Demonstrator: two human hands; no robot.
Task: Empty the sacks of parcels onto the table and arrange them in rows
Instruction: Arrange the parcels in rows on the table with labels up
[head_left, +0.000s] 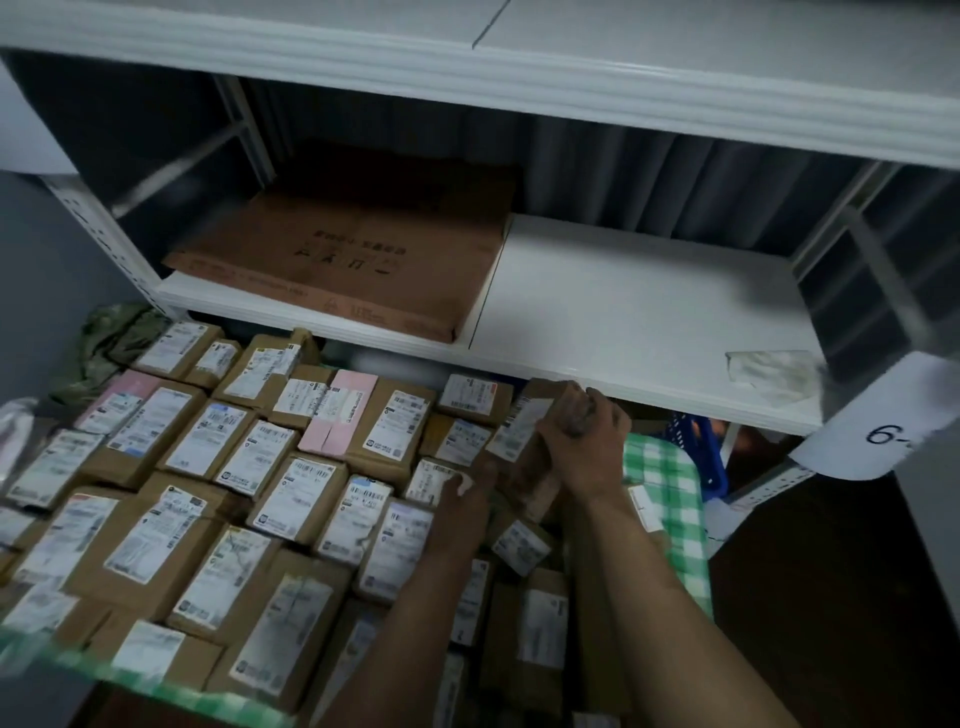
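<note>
Several brown cardboard parcels (291, 499) with white labels lie in rows on the table under a green-checked cloth (670, 499). Two are pink (337, 421). My right hand (587, 441) grips a brown labelled parcel (524, 431), tilted up at the right end of the far rows, just below the shelf edge. My left hand (462, 499) rests on a small labelled parcel (431, 480) beside it, fingers bent over its near edge. A crumpled green sack (111, 343) lies at the far left behind the rows.
A white metal shelf (649, 322) hangs low over the far rows, holding a flat brown carton (353, 260) and a crumpled paper (769, 374). A blue crate (698, 447) stands behind the table's right end. A tag reading "6-" (883, 431) hangs at right.
</note>
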